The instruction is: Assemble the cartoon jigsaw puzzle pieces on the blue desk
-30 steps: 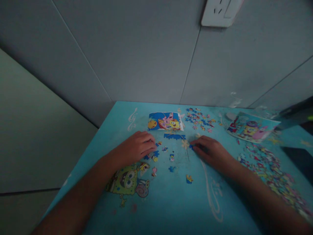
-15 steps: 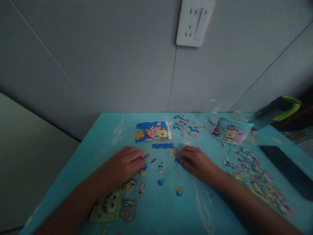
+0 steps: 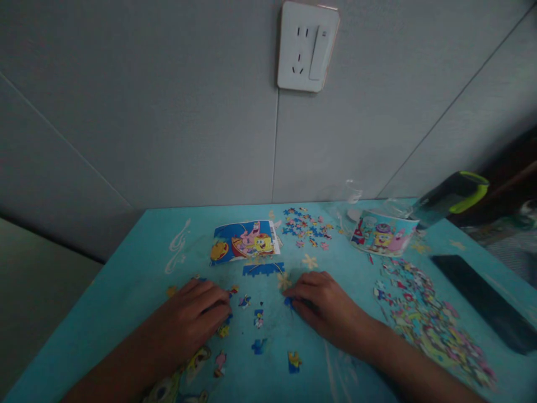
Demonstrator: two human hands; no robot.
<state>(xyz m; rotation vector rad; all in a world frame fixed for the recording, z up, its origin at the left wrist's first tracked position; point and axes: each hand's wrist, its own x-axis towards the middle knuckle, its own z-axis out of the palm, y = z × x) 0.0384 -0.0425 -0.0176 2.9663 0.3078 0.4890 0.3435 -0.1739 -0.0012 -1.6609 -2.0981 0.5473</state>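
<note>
My right hand (image 3: 321,299) rests over the table with thumb and forefinger pinched on a small blue puzzle piece (image 3: 288,301). My left hand (image 3: 195,310) lies to the left, fingers curled together; what they hold, if anything, is hidden. A yellow-and-blue piece (image 3: 224,327) shows at its thumb. Between the hands lie several loose pieces, among them a blue one (image 3: 259,346) and a blue-and-yellow one (image 3: 294,362). Beyond them is a joined blue strip (image 3: 263,269) of puzzle. Behind the strip lies a cartoon picture card (image 3: 245,240).
A pile of loose pieces (image 3: 306,225) sits near the wall. On the right spreads a larger pile (image 3: 432,324) beside a dark flat object (image 3: 482,299). A second picture card (image 3: 382,234) stands before clear plastic and a dark, green-edged object (image 3: 451,196). A socket plate (image 3: 308,47) is on the wall.
The view has tilted up and shifted right, so everything on the table sits lower and further left. Both hands keep nearly the same pose, and the blue piece stays in my right hand.
</note>
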